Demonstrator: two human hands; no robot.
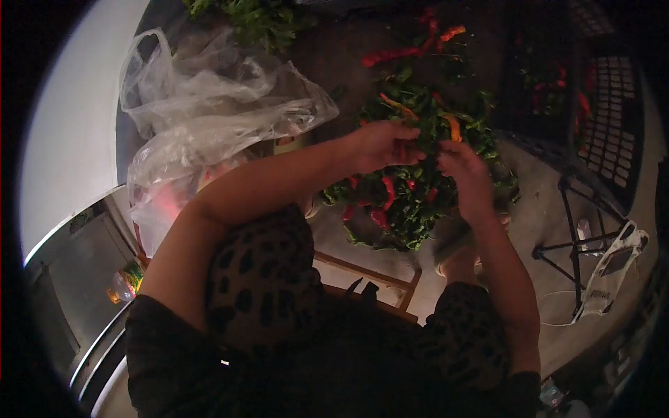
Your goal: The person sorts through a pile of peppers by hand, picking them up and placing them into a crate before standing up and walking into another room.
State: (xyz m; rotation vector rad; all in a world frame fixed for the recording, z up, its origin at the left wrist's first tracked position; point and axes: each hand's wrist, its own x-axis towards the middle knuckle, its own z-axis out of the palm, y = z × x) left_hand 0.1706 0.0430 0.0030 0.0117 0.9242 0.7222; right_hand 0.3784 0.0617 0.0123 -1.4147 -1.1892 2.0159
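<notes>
Over a heap of green pepper leaves and stems (411, 223) on the floor, both of my hands come close together. My left hand (387, 148) is closed, its fingers curled in at the greenery. Just right of it, my right hand (461, 166) has thumb and fingers pinched together. Dark green leaves show between the two sets of fingertips; I cannot tell what exactly is pinched. An orange chili pepper (455, 128) lies right above my right hand. Several red chili peppers (388, 192) are mixed through the heap below my left wrist.
A crumpled clear plastic bag (209, 104) lies left of my left forearm. More red peppers (394, 55) and leafy greens (247, 21) are farther away. At right stand a dark slotted crate (606, 118) and a black folding frame (575, 247). A wooden stool frame (369, 272) is between my legs.
</notes>
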